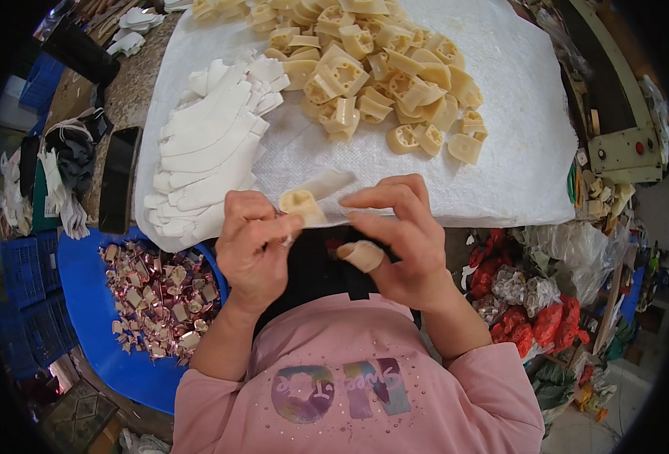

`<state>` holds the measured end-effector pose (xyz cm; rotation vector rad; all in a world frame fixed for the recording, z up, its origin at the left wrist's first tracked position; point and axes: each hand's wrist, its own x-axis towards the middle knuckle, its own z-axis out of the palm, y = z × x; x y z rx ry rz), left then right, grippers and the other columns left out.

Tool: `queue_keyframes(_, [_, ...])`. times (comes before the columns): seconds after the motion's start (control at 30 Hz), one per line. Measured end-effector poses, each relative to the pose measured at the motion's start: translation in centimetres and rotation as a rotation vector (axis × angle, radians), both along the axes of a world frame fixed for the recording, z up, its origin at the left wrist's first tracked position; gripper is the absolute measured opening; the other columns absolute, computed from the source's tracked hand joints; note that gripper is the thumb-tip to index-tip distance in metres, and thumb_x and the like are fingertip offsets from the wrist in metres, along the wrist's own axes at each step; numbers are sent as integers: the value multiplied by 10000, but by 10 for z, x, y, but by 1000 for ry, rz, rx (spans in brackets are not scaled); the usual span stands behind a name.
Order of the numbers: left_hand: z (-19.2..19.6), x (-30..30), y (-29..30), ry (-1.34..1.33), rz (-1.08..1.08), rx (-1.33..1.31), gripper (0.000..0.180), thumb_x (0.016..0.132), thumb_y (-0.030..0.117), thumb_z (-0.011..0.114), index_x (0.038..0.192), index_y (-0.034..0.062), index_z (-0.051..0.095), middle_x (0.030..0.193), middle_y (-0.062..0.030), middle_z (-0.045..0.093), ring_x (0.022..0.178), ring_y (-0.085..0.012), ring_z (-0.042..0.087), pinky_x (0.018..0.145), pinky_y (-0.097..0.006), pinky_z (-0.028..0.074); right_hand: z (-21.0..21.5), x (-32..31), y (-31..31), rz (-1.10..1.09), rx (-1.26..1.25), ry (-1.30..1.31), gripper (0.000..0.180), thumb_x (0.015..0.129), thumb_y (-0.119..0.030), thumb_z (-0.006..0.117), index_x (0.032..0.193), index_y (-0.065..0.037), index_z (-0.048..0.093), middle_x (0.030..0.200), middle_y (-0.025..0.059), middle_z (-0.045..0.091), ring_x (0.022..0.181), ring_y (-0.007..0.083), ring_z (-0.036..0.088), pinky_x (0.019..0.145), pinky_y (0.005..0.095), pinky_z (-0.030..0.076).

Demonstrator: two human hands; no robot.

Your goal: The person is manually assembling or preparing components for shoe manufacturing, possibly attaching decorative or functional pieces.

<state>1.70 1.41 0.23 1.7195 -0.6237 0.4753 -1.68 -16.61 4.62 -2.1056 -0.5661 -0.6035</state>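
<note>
My left hand (251, 246) grips a small cream plastic heel piece (302, 205) at the near edge of the table. A white curved strip (327, 181) lies against that piece. My right hand (402, 238) hovers beside it with fingers spread, thumb and forefinger pinching at the strip's end; its thumb wears a beige tape wrap (362, 255). A fanned stack of white curved strips (209, 151) lies on the white woven sheet (516, 151) to the left. A heap of cream heel pieces (372, 68) sits farther back.
A blue tray (84, 303) holding several shiny pinkish wrapped pieces (160, 299) sits at my lower left. A black phone (118, 178) lies on the table's left edge. Red and clear bags (523, 303) pile up at the right, near a green machine (626, 147).
</note>
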Motion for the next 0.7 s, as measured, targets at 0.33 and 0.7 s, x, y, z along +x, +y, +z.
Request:
queue_keyframes(0.33, [9, -12, -26, -51, -323, -196, 232, 655, -103, 648, 839, 23, 585, 948, -137, 568, 852, -264, 604, 656, -328, 478, -27, -29, 12, 72, 1144, 591, 266, 944, -175, 480, 1097, 42, 473, 1079, 154, 585, 969, 175, 583, 828, 307, 485])
queue_keyframes(0.7, [17, -15, -37, -362, -93, 310, 156, 655, -25, 639, 787, 4, 561, 831, -89, 537, 709, -230, 557, 584, -316, 432, -26, -36, 6, 34, 970, 591, 257, 920, -86, 394, 1066, 74, 533, 1122, 194, 591, 952, 199, 600, 832, 318, 494])
